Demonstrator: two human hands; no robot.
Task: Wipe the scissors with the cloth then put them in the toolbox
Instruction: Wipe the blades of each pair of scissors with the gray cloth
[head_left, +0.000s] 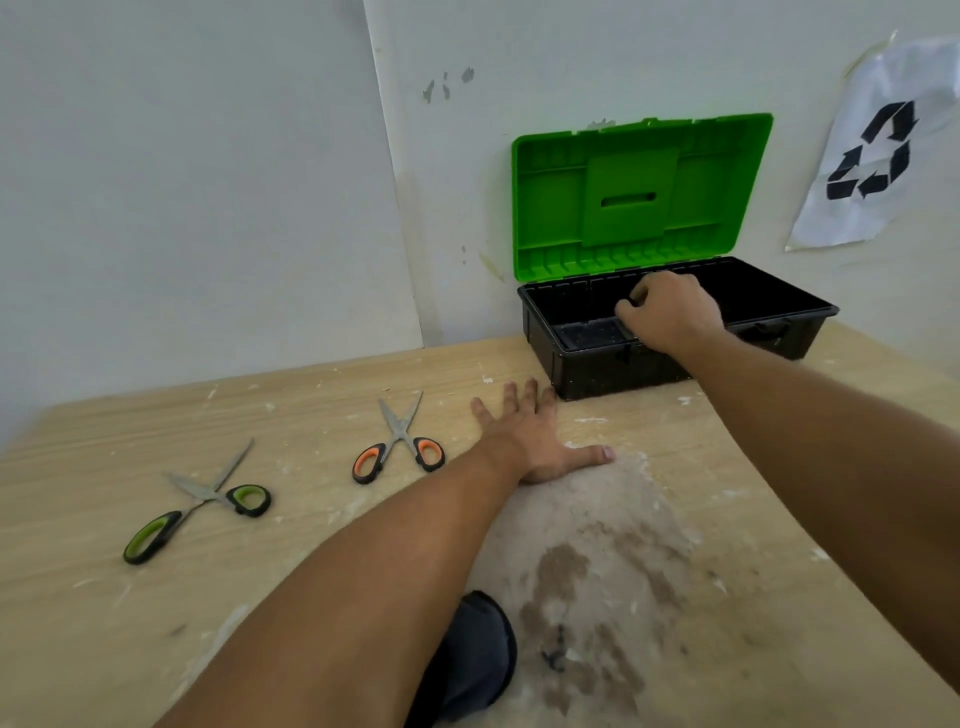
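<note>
The toolbox (587, 364) is black, and its green lid (641, 195) stands open against the wall at the back right. My right hand (670, 312) is inside the box over its left half, fingers closed. A small dark handle-like part shows at the fingertips; the remainder is hidden. My left hand (530, 436) lies flat and open on the table, thumb on the top edge of a stained beige cloth (602, 551). Orange-handled scissors (399, 441) lie open left of that hand. Green-handled scissors (200, 501) lie open further left.
The wooden table (156, 623) is dusty with white flecks. A white board (208, 182) leans on the wall behind it, and a paper with a recycling sign (878, 150) hangs at the right. A dark blue rounded object (475, 654) sits at the near edge.
</note>
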